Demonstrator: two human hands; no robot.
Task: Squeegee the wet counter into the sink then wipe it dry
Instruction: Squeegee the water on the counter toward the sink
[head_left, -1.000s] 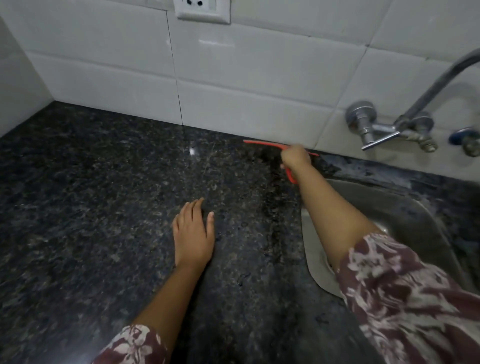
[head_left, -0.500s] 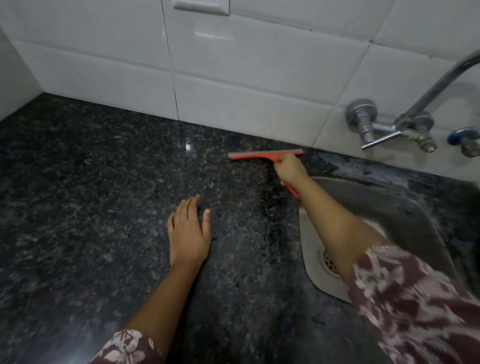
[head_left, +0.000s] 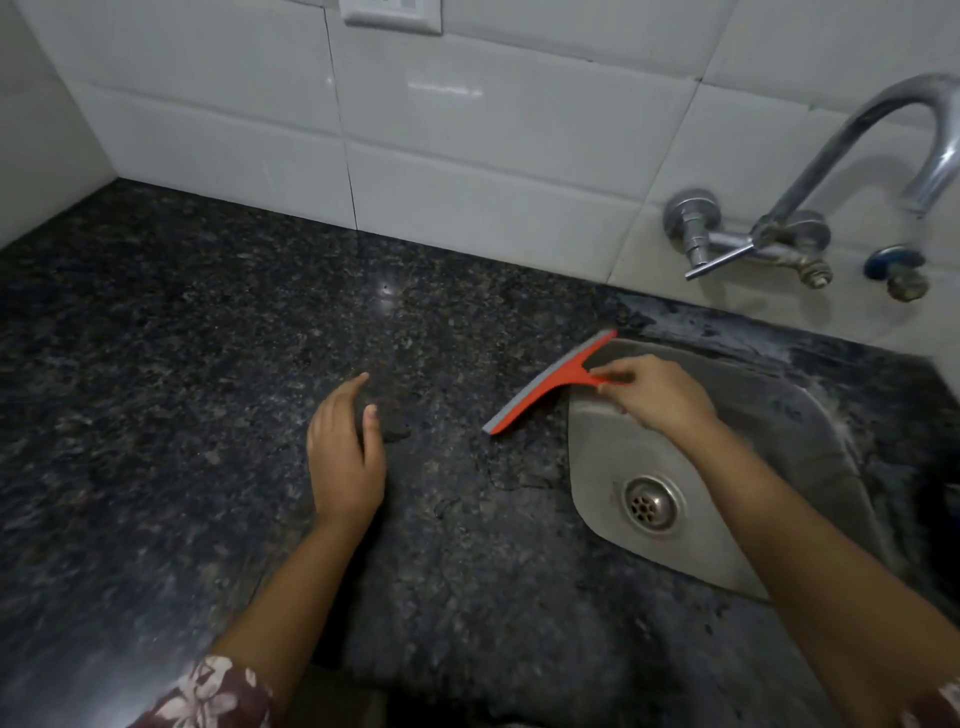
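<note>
Right hand (head_left: 657, 397) grip grasps the red squeegee (head_left: 550, 384) at the sink (head_left: 727, 551) edge; left hand (head_left: 345, 457) released on the wet surface (head_left: 156, 364). Squeegeeing appears underway; next, likely another pull toward the sink.

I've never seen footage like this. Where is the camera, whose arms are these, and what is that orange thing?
No machine here: a person wears a camera on the head, looking down at their own arms. The right hand holds the handle of an orange squeegee, whose blade lies slanted on the dark counter at the edge of the steel sink. The left hand is open and holds nothing; it sits low over the counter. A tap is fixed to the tiled wall behind.
</note>
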